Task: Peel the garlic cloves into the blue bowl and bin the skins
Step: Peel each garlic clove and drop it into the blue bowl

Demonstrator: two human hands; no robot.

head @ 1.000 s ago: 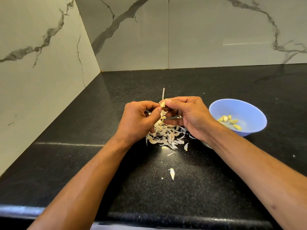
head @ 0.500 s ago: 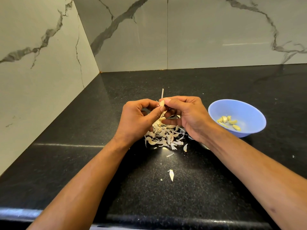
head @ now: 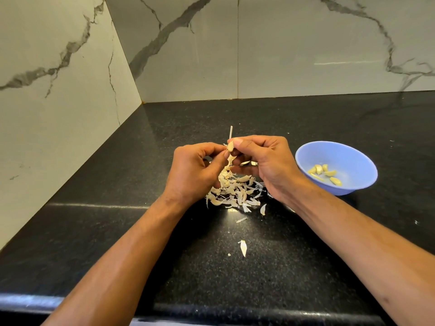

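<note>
Garlic clove mid-peel above the skins

Garlic clove (head: 230,146) sits pinched between both hands over the table's middle: right hand (head: 263,164) fingers grip it, left hand (head: 195,171) fingers pinch its skin. A slip could drop it into the skins (head: 235,191) below, or flick more scraps toward the table's near edge. Bowl (head: 353,158), toward the right edge, holds several peeled cloves (head: 324,174). No bin shows.

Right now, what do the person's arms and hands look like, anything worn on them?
Both forearms are bare up to the frame edge: no sleeves, gloves, watch or bracelets. The left hand and right hand show no rings on the visible fingers.
</note>
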